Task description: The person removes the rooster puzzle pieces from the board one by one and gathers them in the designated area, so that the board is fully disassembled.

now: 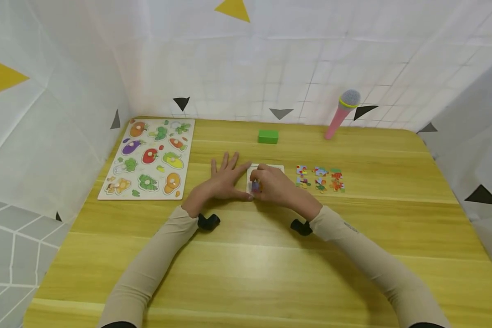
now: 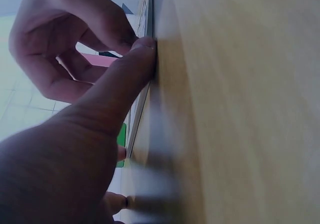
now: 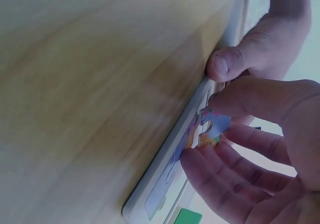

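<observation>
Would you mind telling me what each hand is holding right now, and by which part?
The right hand pinches a jigsaw piece by its edges, over the puzzle tray. The left hand holds nothing; its thumb presses the tray's edge.

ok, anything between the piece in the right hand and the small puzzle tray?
Nothing visible. The right hand pinches the puzzle piece right at the tray; the left hand steadies the tray's edge, off to the side.

Small colourful cardboard jigsaw piece (image 3: 214,126), blue and purple with orange, tilted over the white rectangular puzzle tray (image 3: 165,176). Tray flat on the yellow wooden desk (image 1: 246,255), mid-desk, its near-left corner partly filled.
</observation>
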A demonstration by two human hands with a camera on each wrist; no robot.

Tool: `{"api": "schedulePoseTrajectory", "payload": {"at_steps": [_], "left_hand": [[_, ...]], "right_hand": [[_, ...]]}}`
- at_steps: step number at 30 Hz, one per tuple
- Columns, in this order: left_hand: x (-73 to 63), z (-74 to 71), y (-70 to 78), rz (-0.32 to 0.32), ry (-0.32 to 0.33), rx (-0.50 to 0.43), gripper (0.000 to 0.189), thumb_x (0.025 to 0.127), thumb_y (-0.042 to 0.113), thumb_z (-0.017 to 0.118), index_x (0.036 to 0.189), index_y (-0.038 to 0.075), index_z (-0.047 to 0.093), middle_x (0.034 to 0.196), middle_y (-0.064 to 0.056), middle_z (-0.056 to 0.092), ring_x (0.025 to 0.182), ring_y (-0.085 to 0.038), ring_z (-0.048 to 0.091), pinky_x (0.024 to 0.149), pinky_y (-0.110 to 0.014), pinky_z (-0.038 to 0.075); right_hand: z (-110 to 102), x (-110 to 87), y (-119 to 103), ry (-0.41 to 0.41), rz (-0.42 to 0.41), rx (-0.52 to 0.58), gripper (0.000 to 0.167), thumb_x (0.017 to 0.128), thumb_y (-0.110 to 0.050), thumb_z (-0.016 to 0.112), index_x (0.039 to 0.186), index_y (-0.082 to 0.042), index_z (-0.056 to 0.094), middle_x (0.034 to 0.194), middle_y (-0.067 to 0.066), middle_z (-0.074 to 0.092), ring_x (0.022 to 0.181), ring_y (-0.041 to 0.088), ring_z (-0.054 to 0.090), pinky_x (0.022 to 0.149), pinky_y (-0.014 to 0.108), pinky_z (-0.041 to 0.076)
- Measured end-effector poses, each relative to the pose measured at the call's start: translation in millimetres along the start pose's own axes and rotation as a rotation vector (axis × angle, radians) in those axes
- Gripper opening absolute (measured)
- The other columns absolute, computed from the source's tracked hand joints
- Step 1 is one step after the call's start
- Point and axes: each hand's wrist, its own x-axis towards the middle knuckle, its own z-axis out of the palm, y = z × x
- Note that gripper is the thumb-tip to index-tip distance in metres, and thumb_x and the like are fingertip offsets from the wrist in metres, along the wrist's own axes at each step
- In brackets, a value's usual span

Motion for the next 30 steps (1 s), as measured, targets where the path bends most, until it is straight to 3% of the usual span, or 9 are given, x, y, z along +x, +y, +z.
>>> {"api": "schedulePoseTrajectory", "payload": {"at_steps": [8,19,30], "left_hand": [[1.8,1.1,-1.8,-0.004,-0.003,0.019,0.108,0.08,0.068,0.071,0.162,0.024,0.018,0.165,-0.019,-0.01,0.147,-0.043,-0.02,0.107,-0.069,-0.017],[0.4,0.7,1.3,0.0,0.005,0.009,0.109,0.079,0.067,0.073,0.162,0.022,0.019,0.165,-0.02,-0.01,0.147,-0.042,-0.021,0.107,-0.069,-0.017],[0.9,0.2,1.1,-0.011,-0.004,0.009,0.11,0.079,0.069,0.072,0.162,0.024,0.016,0.165,-0.018,-0.012,0.147,-0.041,-0.022,0.107,-0.069,-0.017]], "right_hand": [[-7.3,-8.8,2.2,-0.022,-0.003,0.109,0.029,0.083,-0.012,0.081,0.108,0.0,0.071,0.104,0.012,0.063,0.088,0.024,0.067,0.076,0.034,0.055],[-11.5,-32.4,5.6,0.033,-0.061,0.046,0.026,0.083,-0.013,0.082,0.105,-0.003,0.074,0.098,0.008,0.061,0.077,0.019,0.06,0.068,0.032,0.051],[-14.5,-52.4,14.3,0.076,-0.098,-0.001,0.024,0.079,-0.008,0.083,0.101,-0.001,0.075,0.096,0.008,0.062,0.079,0.02,0.06,0.069,0.032,0.052]]}}
